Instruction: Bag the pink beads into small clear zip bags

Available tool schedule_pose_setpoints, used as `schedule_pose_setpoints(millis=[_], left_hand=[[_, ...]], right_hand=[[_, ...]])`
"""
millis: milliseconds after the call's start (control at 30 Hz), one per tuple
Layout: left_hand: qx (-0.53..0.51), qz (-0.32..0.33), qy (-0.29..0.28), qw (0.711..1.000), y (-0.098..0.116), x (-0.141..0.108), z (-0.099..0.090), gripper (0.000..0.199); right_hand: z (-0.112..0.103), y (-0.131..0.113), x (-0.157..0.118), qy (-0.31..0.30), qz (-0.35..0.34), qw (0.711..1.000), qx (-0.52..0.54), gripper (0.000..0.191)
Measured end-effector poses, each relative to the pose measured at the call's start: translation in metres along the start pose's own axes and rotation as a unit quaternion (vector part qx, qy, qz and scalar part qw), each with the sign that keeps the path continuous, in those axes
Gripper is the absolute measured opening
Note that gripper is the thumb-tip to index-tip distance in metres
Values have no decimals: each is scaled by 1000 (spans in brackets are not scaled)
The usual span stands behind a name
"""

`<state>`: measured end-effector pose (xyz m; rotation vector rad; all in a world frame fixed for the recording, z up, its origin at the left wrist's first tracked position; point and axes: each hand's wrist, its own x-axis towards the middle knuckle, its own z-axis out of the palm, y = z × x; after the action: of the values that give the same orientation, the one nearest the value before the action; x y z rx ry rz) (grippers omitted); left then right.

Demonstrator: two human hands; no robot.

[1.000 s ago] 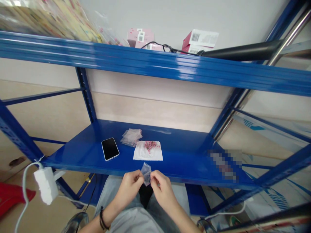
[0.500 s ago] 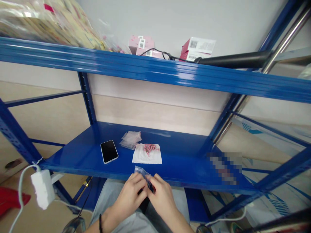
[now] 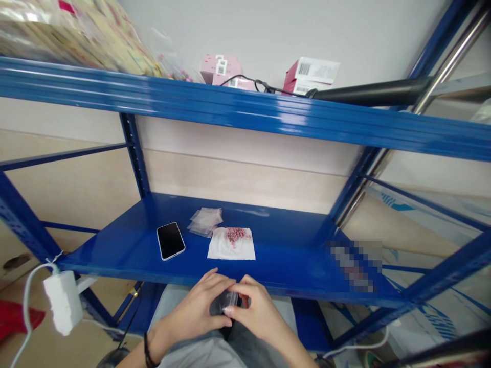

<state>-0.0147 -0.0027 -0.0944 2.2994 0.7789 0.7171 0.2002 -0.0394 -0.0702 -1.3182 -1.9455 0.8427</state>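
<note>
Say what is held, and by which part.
A small clear bag, pinched at its edge by the right hand; for the left hand, I cannot tell.

A shiny blue shelf (image 3: 287,237) holds a white paper (image 3: 231,253). From the paper, a phone (image 3: 171,241) lies at 9 o'clock, and a pile of little clear bags (image 3: 205,221) lies between 10 and 11 o'clock.

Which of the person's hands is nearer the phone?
Left. The left hand is below and right of the phone in view; the right hand is farther right.
</note>
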Motion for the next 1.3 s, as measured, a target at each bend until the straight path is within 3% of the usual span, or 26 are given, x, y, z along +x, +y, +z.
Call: schedule_pose_setpoints(millis=[167,300,367,433,533,667,800,967,1167,1300], left_hand=[[-17,-22,23,999,2,-3,8,74],[-75,-41,52,995,7,0,5,55],[-142,-58,77,985,6,5,1,52],[-231,-61,107,965,0,14,-2,54],[-347,-52,155,923,-12,38,-6,56],[-388,-45,237,889,-25,72,-6,53],[-383,-43,293,875,-37,88,-3,48],[-356,-58,319,876,-43,86,1,43],[-296,-38,293,908,-35,84,-1,47],[-293,-42,289,910,-36,85,-1,45]], right_hand=[[3,1,-1,-3,13,1000,24,14],[-11,3,5,-13,-18,998,51,12],[-27,11,18,21,-35,996,75,25],[-44,27,40,96,-41,992,75,27],[-61,59,81,185,-35,982,-14,22],[-59,91,123,191,-14,970,-151,29],[-46,99,137,198,-6,961,-194,28],[-37,101,136,184,7,941,-282,25],[-35,99,136,157,14,928,-338,23],[-34,98,135,155,18,925,-346,23]])
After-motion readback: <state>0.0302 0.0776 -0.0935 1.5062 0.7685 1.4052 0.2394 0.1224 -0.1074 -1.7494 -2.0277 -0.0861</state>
